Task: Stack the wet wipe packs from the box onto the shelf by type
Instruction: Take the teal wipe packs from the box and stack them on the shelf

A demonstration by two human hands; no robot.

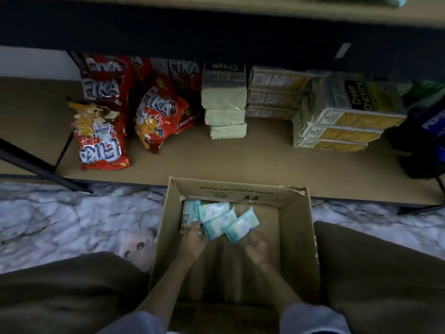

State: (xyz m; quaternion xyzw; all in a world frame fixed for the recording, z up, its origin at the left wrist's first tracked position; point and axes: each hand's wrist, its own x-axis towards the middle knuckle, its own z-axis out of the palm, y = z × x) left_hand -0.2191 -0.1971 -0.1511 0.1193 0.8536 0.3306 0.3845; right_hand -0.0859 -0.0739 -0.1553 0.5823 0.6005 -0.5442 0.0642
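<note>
I see my left hand (192, 242) and right hand (256, 247) in the box (296, 237), fingers touching the wipe packs (226, 222); too blurry to tell more. Past it, the shelf (216, 162) holds red snack bags (101, 133) and stacked cartons (342, 126).

Bare shelf (240, 160) front, snack bags (103, 131) and cartons (337, 124) crowding behind
</note>
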